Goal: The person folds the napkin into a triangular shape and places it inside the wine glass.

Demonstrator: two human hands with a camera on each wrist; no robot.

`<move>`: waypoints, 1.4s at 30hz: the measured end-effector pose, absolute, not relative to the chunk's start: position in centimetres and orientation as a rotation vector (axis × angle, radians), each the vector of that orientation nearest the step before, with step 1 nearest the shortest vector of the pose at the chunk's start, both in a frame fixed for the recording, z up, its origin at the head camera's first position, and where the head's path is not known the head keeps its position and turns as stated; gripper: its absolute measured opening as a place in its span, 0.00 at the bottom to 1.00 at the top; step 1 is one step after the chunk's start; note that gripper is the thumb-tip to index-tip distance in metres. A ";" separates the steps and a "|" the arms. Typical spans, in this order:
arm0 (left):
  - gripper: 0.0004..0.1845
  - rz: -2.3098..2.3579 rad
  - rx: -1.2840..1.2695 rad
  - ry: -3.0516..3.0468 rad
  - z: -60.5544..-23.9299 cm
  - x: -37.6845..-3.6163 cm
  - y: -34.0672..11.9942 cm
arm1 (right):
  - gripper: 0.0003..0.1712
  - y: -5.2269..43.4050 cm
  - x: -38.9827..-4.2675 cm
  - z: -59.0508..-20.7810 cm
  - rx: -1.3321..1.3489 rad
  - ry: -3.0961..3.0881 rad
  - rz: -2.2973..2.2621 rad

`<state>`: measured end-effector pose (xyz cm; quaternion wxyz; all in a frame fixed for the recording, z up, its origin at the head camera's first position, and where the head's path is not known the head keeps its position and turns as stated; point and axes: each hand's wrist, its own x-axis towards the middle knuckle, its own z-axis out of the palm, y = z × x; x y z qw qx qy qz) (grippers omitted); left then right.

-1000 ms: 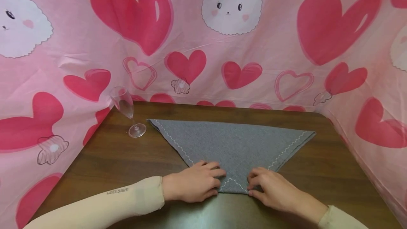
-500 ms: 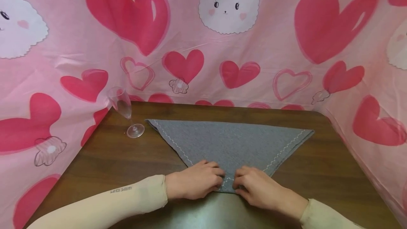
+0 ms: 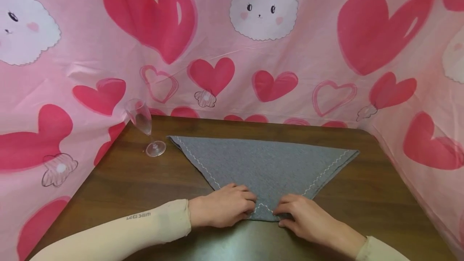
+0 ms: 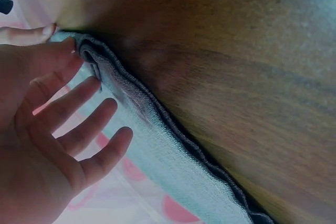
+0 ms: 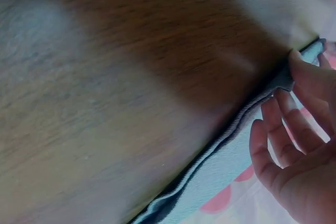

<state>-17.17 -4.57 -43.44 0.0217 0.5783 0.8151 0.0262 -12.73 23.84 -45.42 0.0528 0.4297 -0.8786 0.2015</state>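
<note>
Two hands at the near tip of a grey napkin [image 3: 264, 164], head view first. Lay folded as a triangle on the dark wooden table [image 3: 127, 180], long edge far, white-stitched point toward the person. Left hand [image 3: 221, 206] rested on the left of that point, right hand [image 3: 308, 216] on its right, fingertips close together. Stood well apart at the far left corner: a clear champagne flute [image 3: 143, 126], tilted against the pink heart-print cloth [image 3: 217, 31] hung behind the table.

From the left wrist: left hand [image 4: 47, 145] released, fingers [image 4: 94, 90] spread and nearly straight, touching the napkin [image 4: 173, 166] just at its doubled edge on the table [image 4: 236, 77]; gripped nothing.

From the right wrist: right hand [image 5: 299, 150] with fingers lightly bent, one tip on the napkin [image 5: 220, 166] at its edge over the table [image 5: 131, 77]. Pinching or merely pressing: could not tell.

Judged to be a fold or roll begun at the point. Called next for an even turn of the tip by both hands, edge kept square, cloth held from sliding.
</note>
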 end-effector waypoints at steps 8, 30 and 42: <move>0.09 0.070 1.793 2.541 -43.5 -17.1 -4.5 | 0.13 24.1 -12.8 -45.5 1.312 -2.663 0.602; 0.11 0.105 1.634 2.690 -43.9 -16.1 -4.5 | 0.08 24.0 -12.9 -45.3 1.277 -2.625 0.584; 0.03 0.238 1.551 2.705 -43.9 -16.5 -4.5 | 0.08 24.0 -13.0 -44.8 1.175 -2.733 0.718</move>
